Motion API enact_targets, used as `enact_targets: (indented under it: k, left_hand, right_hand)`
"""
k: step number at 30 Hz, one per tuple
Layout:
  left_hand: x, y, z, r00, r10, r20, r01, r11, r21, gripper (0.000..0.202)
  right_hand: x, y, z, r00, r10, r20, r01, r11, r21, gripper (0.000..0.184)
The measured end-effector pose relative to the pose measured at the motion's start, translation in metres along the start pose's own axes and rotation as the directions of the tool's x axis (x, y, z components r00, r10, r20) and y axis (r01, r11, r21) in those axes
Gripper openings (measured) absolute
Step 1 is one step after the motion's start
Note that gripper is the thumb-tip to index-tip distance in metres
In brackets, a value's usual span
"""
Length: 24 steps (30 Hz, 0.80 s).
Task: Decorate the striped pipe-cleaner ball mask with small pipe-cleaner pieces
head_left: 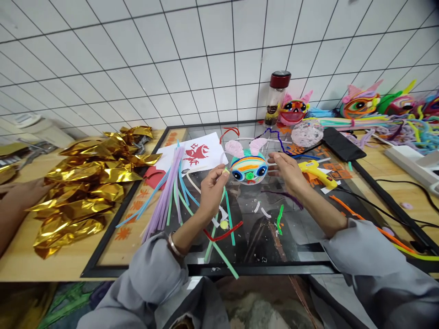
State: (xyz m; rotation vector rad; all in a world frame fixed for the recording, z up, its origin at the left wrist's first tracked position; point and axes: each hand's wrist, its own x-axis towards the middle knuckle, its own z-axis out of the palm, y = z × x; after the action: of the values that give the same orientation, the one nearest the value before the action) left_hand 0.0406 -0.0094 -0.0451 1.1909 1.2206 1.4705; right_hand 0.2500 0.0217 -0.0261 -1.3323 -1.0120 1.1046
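A round animal head made of coloured pipe cleaners [248, 167] sits on the glass-topped frame, with pink ears, big blue eyes and a green nose. My left hand [213, 186] is just left of it, thumb and finger pinched together. A small yellowish bit shows at those fingertips, too small to name. On the head's other side, my right hand [287, 170] has its fingers stretched out, close beside the head; whether they touch it I cannot tell. A yellow glue gun [318, 173] lies right of this hand.
Loose purple pipe cleaners [169, 192] lie left, beside a paper with a red cut-out [196, 154]. Gold foil [85, 183] is piled farther left near another person's hand [25, 194]. A glass bottle [275, 98], a black phone [343, 144] and finished heads [360, 100] stand or lie at right.
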Motion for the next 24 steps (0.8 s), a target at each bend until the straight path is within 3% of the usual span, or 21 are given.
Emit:
enact_targets:
  k: [4, 11, 17, 24]
  left_hand:
    - [0.000, 0.002, 0.003, 0.993, -0.079, 0.083, 0.082, 0.996, -0.033, 0.023]
    - [0.000, 0.002, 0.006, 0.990, -0.058, 0.132, 0.068, 0.995, -0.067, 0.023]
    - [0.002, -0.001, 0.003, 0.997, 0.022, 0.069, -0.021, 1.000, -0.014, 0.020]
    - [0.007, 0.004, -0.003, 0.998, 0.060, -0.003, -0.060, 0.998, -0.024, 0.016]
  right_hand:
    - [-0.007, 0.003, 0.006, 0.993, 0.063, 0.105, -0.064, 0.998, 0.004, 0.030]
    - [-0.010, 0.004, 0.012, 0.992, 0.054, 0.114, -0.057, 0.998, 0.024, 0.028]
    - [-0.014, -0.002, 0.018, 0.990, 0.058, 0.130, -0.063, 0.998, 0.031, 0.024]
    - [-0.009, -0.001, 0.029, 0.962, 0.130, 0.240, -0.133, 0.991, -0.005, 0.026]
